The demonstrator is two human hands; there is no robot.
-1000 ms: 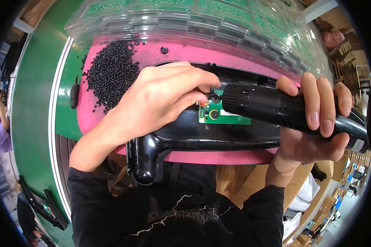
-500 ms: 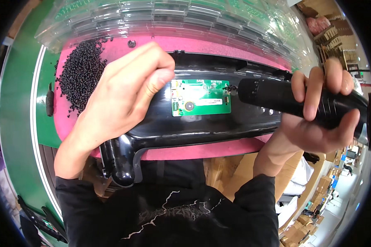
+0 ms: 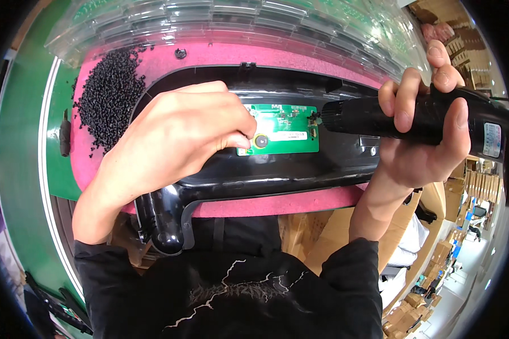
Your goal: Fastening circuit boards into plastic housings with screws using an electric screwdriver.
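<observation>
A green circuit board (image 3: 288, 145) lies inside a long black plastic housing (image 3: 271, 179). My left hand (image 3: 178, 127) reaches over the housing, thumb and fingers pinched together at the board's left edge. Whatever they pinch, if anything, is hidden. In my right hand (image 3: 410, 161) is a black electric screwdriver (image 3: 370, 117), held nearly level with the fingers around its body. Its tip end points left, at the right edge of the board, close to a small dark cluster there. I cannot tell whether the tip touches the board.
A heap of small black screws (image 3: 110, 96) covers the left of the pink mat (image 3: 209, 56). Beside the mat lies a dark-handled tool (image 3: 65, 135). A small black part (image 3: 180, 53) sits behind the housing. Stacked clear plastic trays (image 3: 232, 28) line the back.
My left hand has moved right and down, from over the housing to the board's left edge. The screwdriver has shifted slightly up and left, with my right fingers re-spread around it.
</observation>
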